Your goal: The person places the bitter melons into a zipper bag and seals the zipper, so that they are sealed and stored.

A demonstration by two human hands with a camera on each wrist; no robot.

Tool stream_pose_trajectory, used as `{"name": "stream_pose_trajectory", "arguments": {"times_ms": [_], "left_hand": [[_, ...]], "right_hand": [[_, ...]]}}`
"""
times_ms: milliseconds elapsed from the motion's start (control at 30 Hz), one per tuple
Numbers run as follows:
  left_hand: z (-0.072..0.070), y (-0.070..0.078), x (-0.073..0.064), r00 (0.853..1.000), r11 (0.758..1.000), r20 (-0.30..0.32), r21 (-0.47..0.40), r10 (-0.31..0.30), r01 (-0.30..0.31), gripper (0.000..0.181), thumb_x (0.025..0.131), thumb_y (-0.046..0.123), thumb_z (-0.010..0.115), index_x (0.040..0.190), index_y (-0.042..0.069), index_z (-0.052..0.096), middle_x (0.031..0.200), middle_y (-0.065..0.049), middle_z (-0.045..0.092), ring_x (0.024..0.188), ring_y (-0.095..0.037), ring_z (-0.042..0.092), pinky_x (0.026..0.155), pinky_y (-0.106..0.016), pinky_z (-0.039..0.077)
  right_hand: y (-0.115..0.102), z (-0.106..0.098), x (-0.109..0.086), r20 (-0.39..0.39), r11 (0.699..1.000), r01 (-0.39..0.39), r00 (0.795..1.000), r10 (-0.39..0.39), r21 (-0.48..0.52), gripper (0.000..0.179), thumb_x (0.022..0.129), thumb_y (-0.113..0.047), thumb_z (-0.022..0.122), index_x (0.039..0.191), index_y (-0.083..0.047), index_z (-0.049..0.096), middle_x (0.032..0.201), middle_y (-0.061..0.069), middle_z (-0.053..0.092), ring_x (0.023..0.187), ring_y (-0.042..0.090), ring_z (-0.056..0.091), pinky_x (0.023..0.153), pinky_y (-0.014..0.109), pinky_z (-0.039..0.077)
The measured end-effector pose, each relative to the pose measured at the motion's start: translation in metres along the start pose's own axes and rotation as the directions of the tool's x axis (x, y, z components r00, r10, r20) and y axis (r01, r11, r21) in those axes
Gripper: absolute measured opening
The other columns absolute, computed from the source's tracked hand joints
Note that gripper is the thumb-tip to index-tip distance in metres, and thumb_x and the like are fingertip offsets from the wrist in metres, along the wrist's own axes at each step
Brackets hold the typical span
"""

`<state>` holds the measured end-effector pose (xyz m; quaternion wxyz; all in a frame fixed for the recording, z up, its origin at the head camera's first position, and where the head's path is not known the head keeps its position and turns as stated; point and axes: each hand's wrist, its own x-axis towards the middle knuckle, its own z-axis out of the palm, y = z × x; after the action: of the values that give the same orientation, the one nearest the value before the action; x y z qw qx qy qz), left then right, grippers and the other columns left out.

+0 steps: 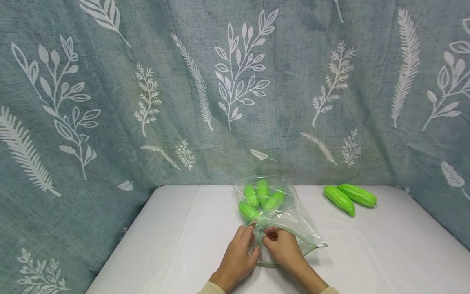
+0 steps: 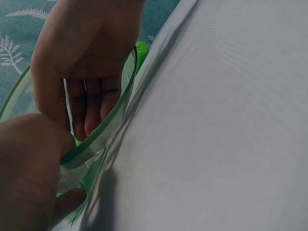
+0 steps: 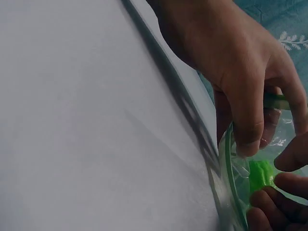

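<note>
A clear zip bag [image 1: 302,214] with a green rim lies on the white table, its mouth facing me. Several bright green cucumber-like vegetables [image 1: 249,212] show through its plastic. At the mouth's left side, my left hand [image 1: 236,255] holds the bag by its rim, thumb [image 3: 248,137] bent down beside the film. My right hand [image 1: 284,247] reaches over the near rim, fingers [image 2: 94,106] bent down in the mouth close to the left hand. Whether those fingers pinch the film is hidden. A green vegetable [image 3: 262,175] appears beyond the right fingertips.
Two more green vegetables [image 1: 339,200] lie side by side at the table's back right. A zip slider [image 1: 322,245] sits at the rim's right end. Behind the table [image 1: 198,220] hangs a blue-green curtain [image 1: 293,102] with white leaf prints; it also runs along the left.
</note>
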<state>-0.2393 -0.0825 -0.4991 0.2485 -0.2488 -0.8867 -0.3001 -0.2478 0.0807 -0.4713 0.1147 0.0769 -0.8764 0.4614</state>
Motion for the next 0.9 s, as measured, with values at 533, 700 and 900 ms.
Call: {"name": "stream_pose_trajectory", "arguments": {"times_ms": [533, 700, 900], "left_hand": [[0.003, -0.002, 0.001, 1.0, 1.0, -0.003, 0.012, 0.0, 0.0, 0.06, 0.083, 0.011, 0.075, 0.137, 0.005, 0.052, 0.099, 0.003, 0.053, 0.081, -0.004, 0.053, 0.073, -0.019, 0.051], [0.003, 0.0, 0.0, 1.0, 1.0, 0.011, 0.007, -0.013, 0.012, 0.059, 0.083, 0.012, 0.075, 0.138, 0.005, 0.052, 0.099, 0.004, 0.052, 0.081, -0.003, 0.052, 0.074, -0.019, 0.051], [0.003, 0.001, 0.0, 1.0, 1.0, 0.014, 0.018, -0.011, 0.011, 0.059, 0.083, 0.012, 0.075, 0.137, 0.006, 0.052, 0.098, 0.006, 0.051, 0.082, -0.002, 0.052, 0.074, -0.018, 0.051]], "right_hand": [[-0.015, -0.043, -0.023, 0.197, 0.98, 0.177, 0.961, -0.192, 0.094, 0.021, 0.092, -0.018, 0.071, 0.108, -0.004, 0.072, 0.09, -0.005, 0.07, 0.078, 0.006, 0.064, 0.069, 0.024, 0.055], [-0.019, -0.057, -0.022, 0.285, 0.978, 0.128, 0.943, -0.172, 0.167, 0.029, 0.095, -0.022, 0.069, 0.113, 0.001, 0.069, 0.092, 0.003, 0.072, 0.078, 0.013, 0.067, 0.065, 0.026, 0.057], [-0.023, -0.079, -0.017, 0.302, 0.962, 0.102, 0.937, -0.179, 0.254, 0.036, 0.097, -0.028, 0.067, 0.118, 0.002, 0.066, 0.096, 0.006, 0.071, 0.08, 0.02, 0.07, 0.067, 0.031, 0.06]]}}
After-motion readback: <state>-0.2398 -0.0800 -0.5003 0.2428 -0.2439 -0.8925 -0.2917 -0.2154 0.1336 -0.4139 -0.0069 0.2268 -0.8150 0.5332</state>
